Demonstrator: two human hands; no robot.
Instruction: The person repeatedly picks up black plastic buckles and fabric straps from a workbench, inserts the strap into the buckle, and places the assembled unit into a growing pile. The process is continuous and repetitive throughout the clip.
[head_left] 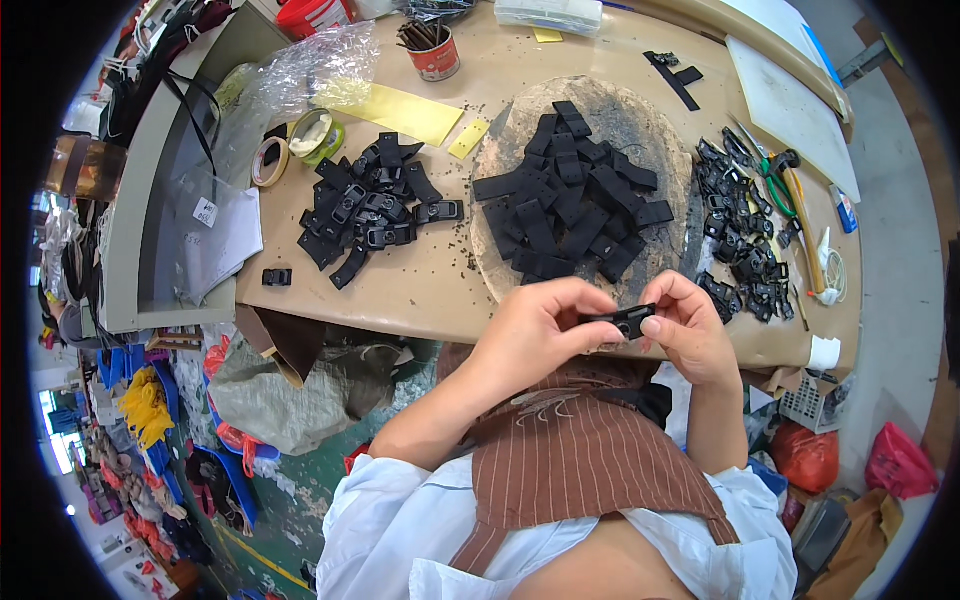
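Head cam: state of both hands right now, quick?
Left hand: closed, thumb and fingers pinching the left end of the black buckle piece.
Right hand: closed, pinching the right end of that same piece.

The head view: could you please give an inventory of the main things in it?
Workbench: one, tan, across the view
Round board: one, greyish brown, bench centre
Strap pieces: many, black, on round board
Buckled straps: many, black, bench left
Loose buckles: many, black, bench right
Hammer: one, tan handle, bench right
Tin: one, red, far side
Held buckle: one, black, near edge
Left fingers: one hand's, bare, at held buckle
Right fingers: one hand's, bare, at held buckle
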